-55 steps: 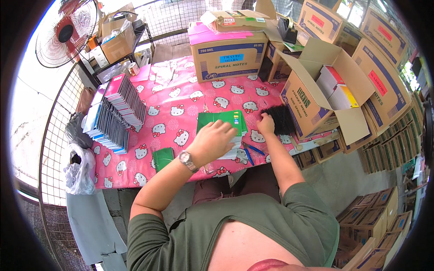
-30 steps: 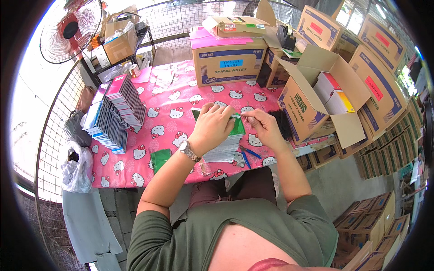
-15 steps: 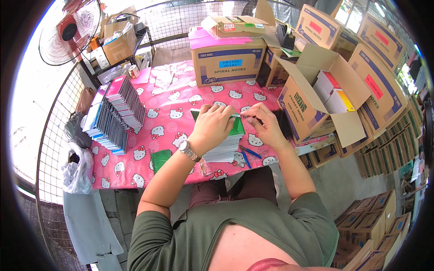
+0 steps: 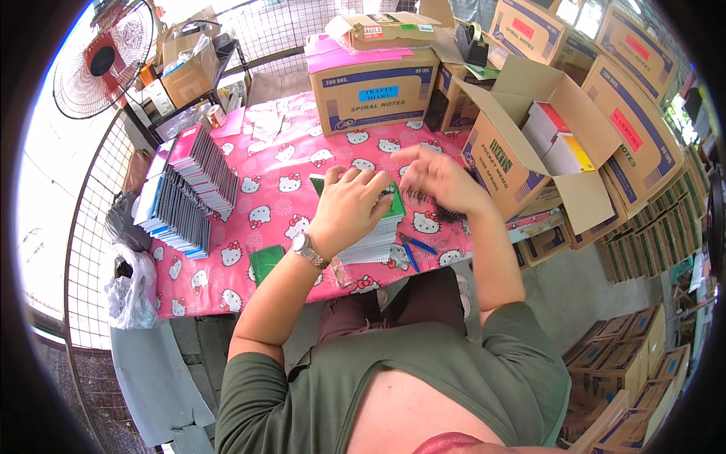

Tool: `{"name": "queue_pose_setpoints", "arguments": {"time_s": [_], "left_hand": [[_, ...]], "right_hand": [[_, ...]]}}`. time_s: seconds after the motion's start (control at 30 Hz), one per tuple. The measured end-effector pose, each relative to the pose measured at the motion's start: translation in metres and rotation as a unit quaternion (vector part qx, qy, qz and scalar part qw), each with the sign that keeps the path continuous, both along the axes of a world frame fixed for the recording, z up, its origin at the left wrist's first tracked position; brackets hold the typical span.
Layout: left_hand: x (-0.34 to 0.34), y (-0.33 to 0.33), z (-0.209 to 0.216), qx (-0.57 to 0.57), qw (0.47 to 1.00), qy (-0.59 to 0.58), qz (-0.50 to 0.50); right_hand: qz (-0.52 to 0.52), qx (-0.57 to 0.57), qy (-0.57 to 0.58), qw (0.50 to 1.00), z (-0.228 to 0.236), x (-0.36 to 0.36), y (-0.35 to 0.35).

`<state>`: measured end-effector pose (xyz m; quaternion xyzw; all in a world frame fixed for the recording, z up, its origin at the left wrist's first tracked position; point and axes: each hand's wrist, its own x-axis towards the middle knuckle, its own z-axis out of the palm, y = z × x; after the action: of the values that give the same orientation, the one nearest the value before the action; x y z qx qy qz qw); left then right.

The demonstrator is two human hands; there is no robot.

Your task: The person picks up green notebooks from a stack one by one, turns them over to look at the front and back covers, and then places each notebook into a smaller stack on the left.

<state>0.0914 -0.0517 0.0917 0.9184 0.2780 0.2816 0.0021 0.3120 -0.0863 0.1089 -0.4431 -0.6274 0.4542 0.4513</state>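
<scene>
My left hand (image 4: 352, 206), a metal watch on its wrist, lies over the top of a stack of green-covered notebooks (image 4: 370, 244), its fingers spread across the uppermost cover. My right hand (image 4: 448, 181) is raised just right of the stack, its fingers loosely apart and somewhat blurred, with nothing visible in them. Below it on the table lies a bundle of dark, thin wire-like pieces (image 4: 420, 197), partly covered by the hand. Blue-handled pliers (image 4: 414, 250) rest beside the stack's right side. A single green spiral notebook (image 4: 265, 262) lies to the left of my left forearm.
Stacks of spiral notebooks (image 4: 175, 219) stand at the table's left. A closed carton (image 4: 374, 97) sits at the back; an open carton (image 4: 499, 163) holding packs stands on the right. A pink patterned cloth (image 4: 253, 189) covers the table. A fan (image 4: 102, 60) is at far left.
My right hand has drawn away from the notebook edge, where its fingers were pinched, and moved over the dark wire-like pieces. My left hand's fingers have spread on the stack.
</scene>
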Motion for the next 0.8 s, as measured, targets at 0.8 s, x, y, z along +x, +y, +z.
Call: {"name": "queue_pose_setpoints", "arguments": {"time_s": [0.8], "left_hand": [[-0.019,0.007,-0.022,0.042,0.987,-0.042,0.149]], "right_hand": [[0.019,0.006,0.269,0.963,-0.059,0.014,0.068]]}}
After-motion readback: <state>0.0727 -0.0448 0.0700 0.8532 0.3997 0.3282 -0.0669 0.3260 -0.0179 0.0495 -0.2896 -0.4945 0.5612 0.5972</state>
